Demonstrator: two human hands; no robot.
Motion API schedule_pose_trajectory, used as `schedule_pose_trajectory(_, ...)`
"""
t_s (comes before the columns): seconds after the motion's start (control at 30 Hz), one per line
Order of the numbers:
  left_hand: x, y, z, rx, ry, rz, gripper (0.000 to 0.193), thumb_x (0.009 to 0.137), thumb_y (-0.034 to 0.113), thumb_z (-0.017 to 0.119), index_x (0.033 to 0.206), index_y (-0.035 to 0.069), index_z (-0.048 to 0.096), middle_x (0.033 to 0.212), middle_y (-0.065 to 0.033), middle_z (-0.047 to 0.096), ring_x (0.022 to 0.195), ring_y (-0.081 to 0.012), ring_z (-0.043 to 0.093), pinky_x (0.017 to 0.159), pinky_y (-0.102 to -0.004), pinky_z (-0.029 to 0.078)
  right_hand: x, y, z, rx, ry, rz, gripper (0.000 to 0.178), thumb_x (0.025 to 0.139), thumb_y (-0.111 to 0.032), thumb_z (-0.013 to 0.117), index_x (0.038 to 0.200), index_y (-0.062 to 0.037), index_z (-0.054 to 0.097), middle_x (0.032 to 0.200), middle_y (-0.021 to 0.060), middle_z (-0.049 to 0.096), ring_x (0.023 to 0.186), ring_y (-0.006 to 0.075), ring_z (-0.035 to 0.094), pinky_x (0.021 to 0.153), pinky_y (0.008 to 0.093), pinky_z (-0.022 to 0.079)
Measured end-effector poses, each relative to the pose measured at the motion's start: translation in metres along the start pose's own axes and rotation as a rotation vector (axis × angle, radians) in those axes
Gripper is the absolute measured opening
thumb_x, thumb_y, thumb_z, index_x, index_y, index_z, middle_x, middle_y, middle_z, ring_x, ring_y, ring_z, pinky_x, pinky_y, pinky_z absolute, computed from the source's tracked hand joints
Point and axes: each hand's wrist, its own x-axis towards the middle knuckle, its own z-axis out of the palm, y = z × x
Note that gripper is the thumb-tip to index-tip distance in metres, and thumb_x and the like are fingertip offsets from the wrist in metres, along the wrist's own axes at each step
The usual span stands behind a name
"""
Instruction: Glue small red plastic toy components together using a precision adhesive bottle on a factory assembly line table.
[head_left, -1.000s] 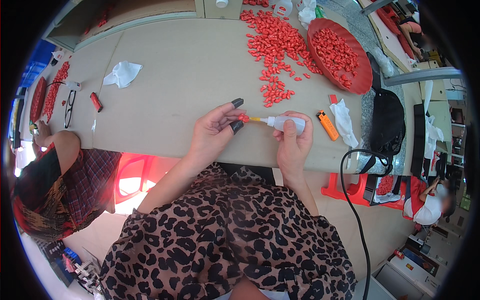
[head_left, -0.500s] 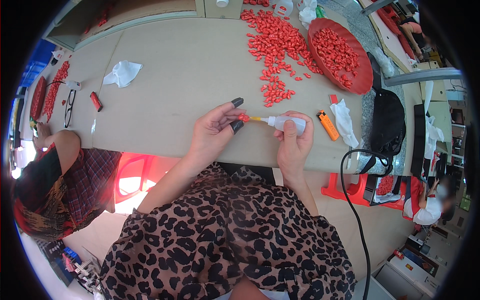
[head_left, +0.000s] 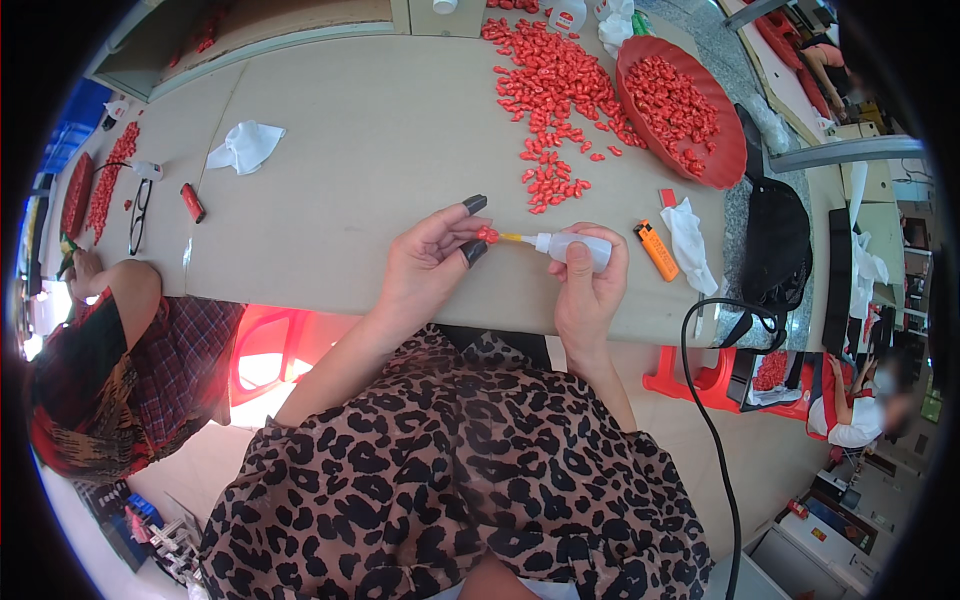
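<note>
My left hand (head_left: pixel 425 262) pinches one small red glossy piece (head_left: pixel 487 235) between its fingertips. Black covers wrap the thumb and a fingertip of that hand. My right hand (head_left: pixel 592 300) is closed round a small white squeeze bottle (head_left: pixel 585 250), held nearly level. The bottle's thin yellowish nozzle points left, and its tip meets or almost meets the red piece; which of the two I cannot tell. Both hands are above the near part of the table. Beyond them lies a spread of similar red pieces (head_left: pixel 555 85), beside a red scalloped bowl (head_left: pixel 735 150) filled with more.
Right of my hands lie an orange lighter (head_left: pixel 655 250) and a crumpled white tissue (head_left: pixel 688 245). A black bag (head_left: pixel 775 240) and black cable (head_left: pixel 722 450) are farther right. Another tissue (head_left: pixel 245 147), a red lighter (head_left: pixel 192 203) and glasses (head_left: pixel 139 215) lie left, near a seated person (head_left: pixel 140 370).
My hands, the bottle and the red piece keep practically the same position. At the far right, a person in the background has shifted an arm slightly.
</note>
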Motion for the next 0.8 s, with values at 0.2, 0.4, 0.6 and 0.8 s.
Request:
schedule_pose_trajectory(0.2, -0.0003, -0.0019, 0.0001, 0.029, 0.005, 0.009, 0.039, 0.076, -0.006, 0.051, 0.114, -0.002, 0.042, 0.100, -0.0116, 0.053, 0.091, -0.0137, 0.052, 0.080, -0.0242, 0.043, -0.0009, -0.0012, 0.0011, -0.023, -0.012, -0.015, 0.018, 0.083, -0.015, 0.049, 0.094, -0.0038, 0.041, 0.091, 0.0084, 0.048, 0.063, 0.0092, 0.046, 0.055, 0.0192, 0.038)
schedule_pose_trajectory(0.4, -0.0005, 0.0014, 0.0011, 0.009, 0.004, -0.010, 0.038, 0.076, -0.010, 0.048, 0.113, -0.003, 0.041, 0.099, -0.0107, 0.053, 0.091, -0.0124, 0.052, 0.079, -0.0223, 0.043, -0.0012, -0.0019, 0.0003, -0.038, -0.016, -0.023, 0.018, 0.083, -0.014, 0.049, 0.094, -0.0034, 0.040, 0.092, 0.0086, 0.048, 0.064, 0.0092, 0.046, 0.056, 0.0196, 0.038)
schedule_pose_trajectory(0.6, 0.0000, 0.0014, 0.0005, 0.009, 0.002, 0.001, 0.039, 0.076, -0.010, 0.048, 0.113, -0.003, 0.041, 0.099, -0.0104, 0.053, 0.091, -0.0122, 0.052, 0.079, -0.0218, 0.043, -0.0002, -0.0018, -0.0013, -0.008, -0.019, -0.018, 0.018, 0.082, -0.009, 0.050, 0.093, -0.0008, 0.039, 0.092, 0.0085, 0.046, 0.064, 0.0094, 0.047, 0.057, 0.0206, 0.040)
schedule_pose_trajectory(0.8, 0.0002, 0.0015, 0.0000, 0.033, 0.007, -0.001, 0.038, 0.076, -0.010, 0.047, 0.113, -0.002, 0.041, 0.099, -0.0103, 0.053, 0.091, -0.0123, 0.052, 0.079, -0.0215, 0.042, -0.0002, -0.0011, -0.0024, -0.010, -0.011, -0.006, 0.018, 0.082, -0.009, 0.050, 0.093, -0.0010, 0.039, 0.091, 0.0084, 0.046, 0.064, 0.0093, 0.047, 0.056, 0.0203, 0.040)
